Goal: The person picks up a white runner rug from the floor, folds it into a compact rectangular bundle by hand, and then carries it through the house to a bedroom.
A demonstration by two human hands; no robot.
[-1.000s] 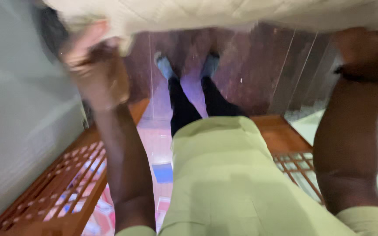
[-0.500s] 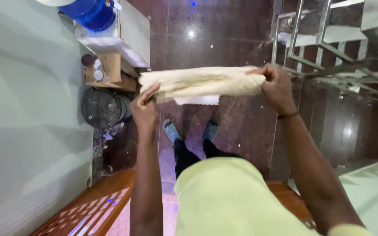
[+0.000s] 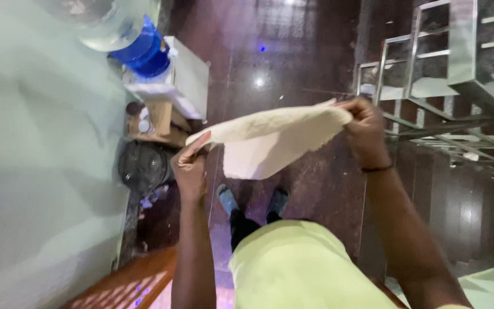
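Cream cloth (image 3: 270,140) stretched between both hands, left hand (image 3: 190,166) pinching one corner, right hand (image 3: 367,129) gripping the other

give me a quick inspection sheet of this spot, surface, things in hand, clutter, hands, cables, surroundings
surface: dark glossy floor, reflecting light spots
job's things: cream cloth held up in the air, stretched between both hands, a flap hanging below
clutter: dark round bin by the wall; cardboard box with small containers; blue water bottle on a white stand
hands: left hand pinches the cloth's left end; right hand grips its right end, dark band at the wrist
cables: nothing seen
surroundings: pale green wall at left; metal stair frame at right; wooden lattice furniture at bottom left
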